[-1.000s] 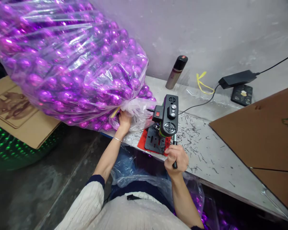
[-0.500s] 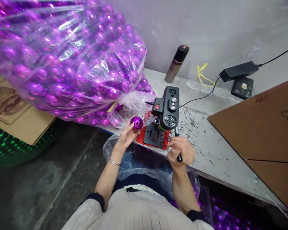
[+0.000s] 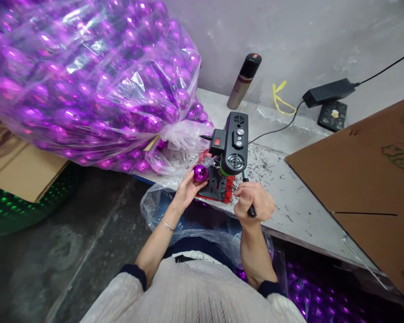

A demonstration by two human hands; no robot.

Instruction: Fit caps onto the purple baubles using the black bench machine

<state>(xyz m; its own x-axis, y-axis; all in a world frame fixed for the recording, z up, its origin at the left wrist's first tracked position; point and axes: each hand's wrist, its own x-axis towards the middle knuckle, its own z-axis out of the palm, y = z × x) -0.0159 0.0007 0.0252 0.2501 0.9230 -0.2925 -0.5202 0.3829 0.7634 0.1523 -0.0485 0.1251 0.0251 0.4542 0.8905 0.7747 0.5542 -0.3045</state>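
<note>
My left hand [image 3: 187,188] grips a small faceted purple ball [image 3: 199,172] and holds it at the base plate [image 3: 218,190] of a small black bench machine [image 3: 234,146]. The machine has a red switch and round buttons on top. My right hand [image 3: 254,202] is closed around the machine's black lever handle [image 3: 250,209], just right of the base. A huge clear plastic bag of shiny purple balls [image 3: 87,76] lies to the left, its open mouth beside the machine.
A spray can [image 3: 244,80], a yellow tie [image 3: 282,101], a black power adapter [image 3: 328,92] with its cable and a brown cardboard sheet [image 3: 370,179] lie on the grey table [image 3: 289,211]. Another bag of purple balls [image 3: 309,296] sits below my lap. Cardboard [image 3: 16,170] lies at left.
My left hand pulled a purple ball out of the big bag and brought it right to the machine's base. My right hand stayed on the lever.
</note>
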